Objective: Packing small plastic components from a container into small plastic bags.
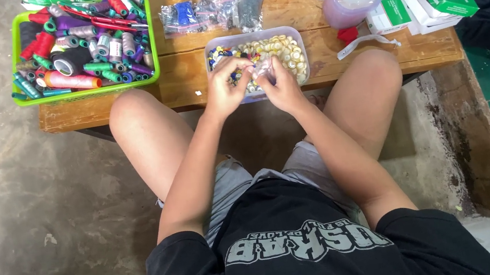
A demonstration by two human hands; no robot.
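Plastic packet pinched over a tub of buttons.

Both hands, left hand [223, 89] and right hand [279, 84], close their fingers on one small clear packet [262, 69] above the single button tub [298, 39] on the wooden table [184, 78]. Best kept low over the tub so nothing spills. One green basket [16, 42] of thread spools stands left.
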